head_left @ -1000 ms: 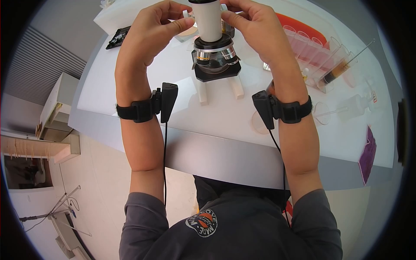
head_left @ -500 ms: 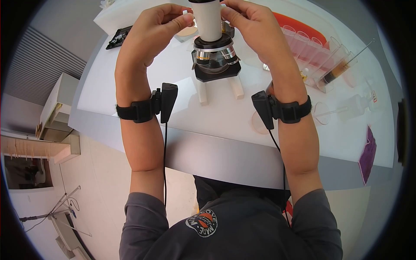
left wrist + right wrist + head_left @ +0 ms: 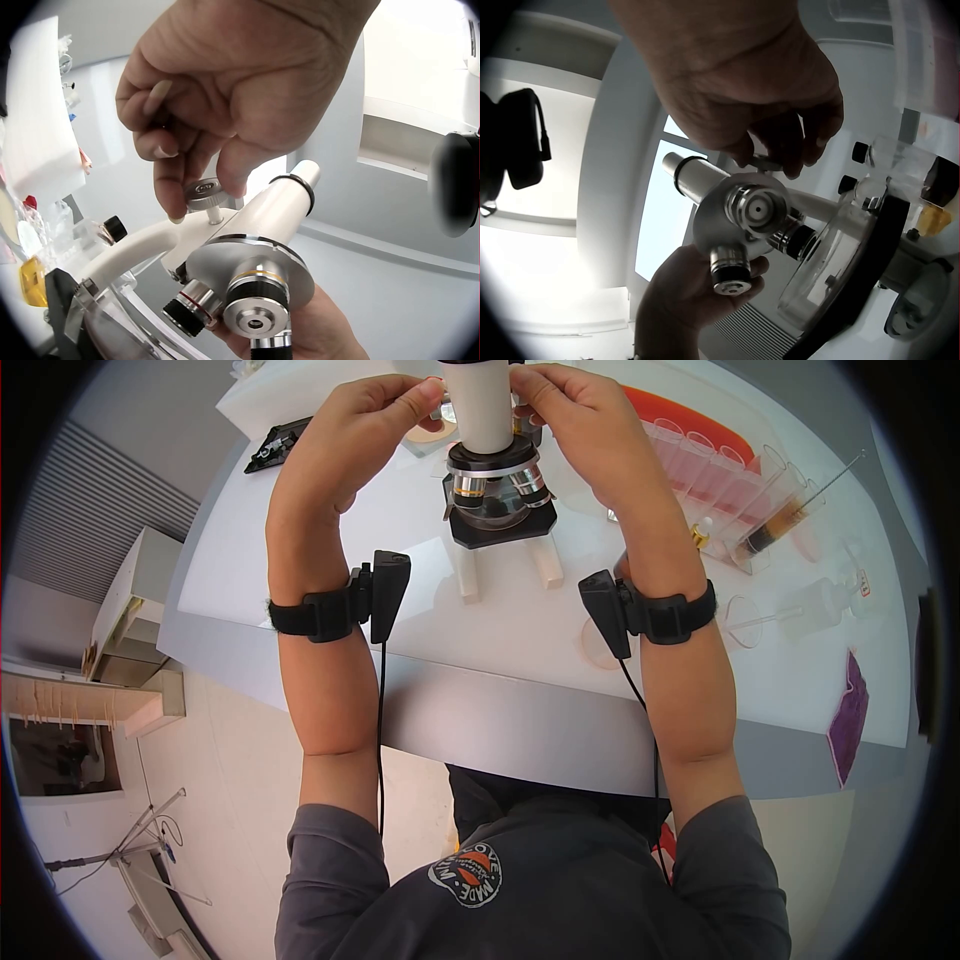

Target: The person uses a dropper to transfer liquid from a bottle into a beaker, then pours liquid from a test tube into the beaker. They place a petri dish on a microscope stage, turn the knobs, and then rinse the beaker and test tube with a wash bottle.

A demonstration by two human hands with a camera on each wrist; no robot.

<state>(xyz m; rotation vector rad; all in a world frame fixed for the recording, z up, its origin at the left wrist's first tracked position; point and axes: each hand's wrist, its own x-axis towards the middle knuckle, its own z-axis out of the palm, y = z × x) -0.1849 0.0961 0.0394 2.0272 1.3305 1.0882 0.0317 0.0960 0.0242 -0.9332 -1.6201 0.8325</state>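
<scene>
A white microscope [image 3: 482, 410] stands upright on the table between my hands, its silver objective lenses [image 3: 528, 482] hanging over the black stage [image 3: 503, 528]. My left hand [image 3: 365, 430] pinches the silver focus knob [image 3: 206, 193] on one side of the body between thumb and fingers. On the opposite side, my right hand [image 3: 592, 432] pinches the matching knob [image 3: 767, 163], mostly covered by the fingertips. Seen from the left wrist, the eyepiece tube [image 3: 274, 210] slants away beside my left thumb.
To the right stand a rack of clear tubes [image 3: 725, 470] before an orange-red tray [image 3: 690, 422], a clear bottle [image 3: 815, 605] and a purple cloth [image 3: 848, 725]. A black object [image 3: 275, 446] lies at the left, near a white block [image 3: 300, 398].
My left thumb and fingers have rolled slightly over the knob, which is now covered in the head view. The right fingers have shifted a little too. The microscope stays in place.
</scene>
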